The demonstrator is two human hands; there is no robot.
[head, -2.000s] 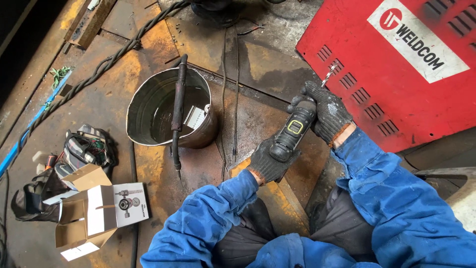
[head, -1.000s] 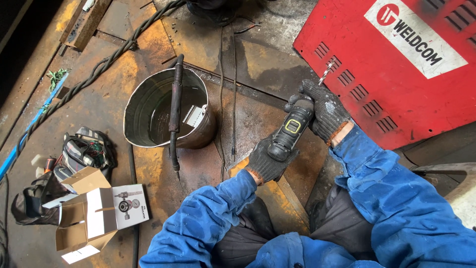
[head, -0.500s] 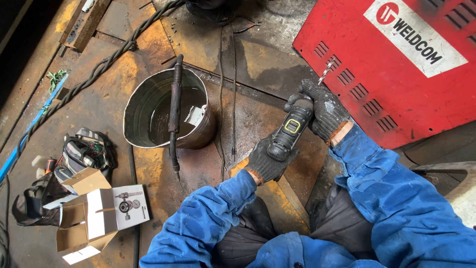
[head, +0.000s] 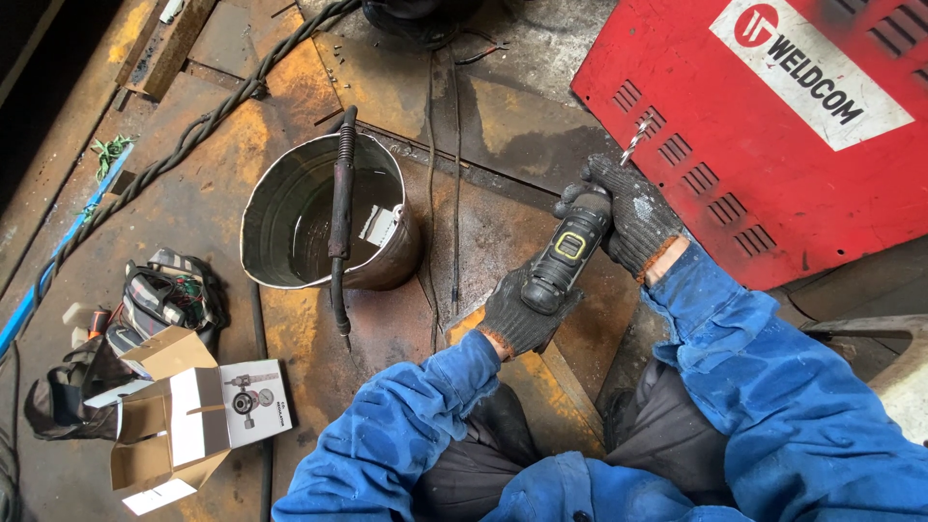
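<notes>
Both my hands wear dark knit gloves and grip a black cordless drill with yellow trim. My left hand wraps the rear of its body. My right hand holds the front end near the chuck. The twist bit sticks out of the chuck and its tip meets the slotted face of a red metal machine housing, beside the vent slots. My blue sleeves and dark trousers fill the lower right.
A metal bucket holding water stands on the rusty steel floor, with a welding torch handle lying across its rim. An open cardboard box and a dark bag lie at lower left. A twisted cable runs along the floor.
The drill and both hands stay in nearly the same place against the red housing. Only the camera view has shifted slightly.
</notes>
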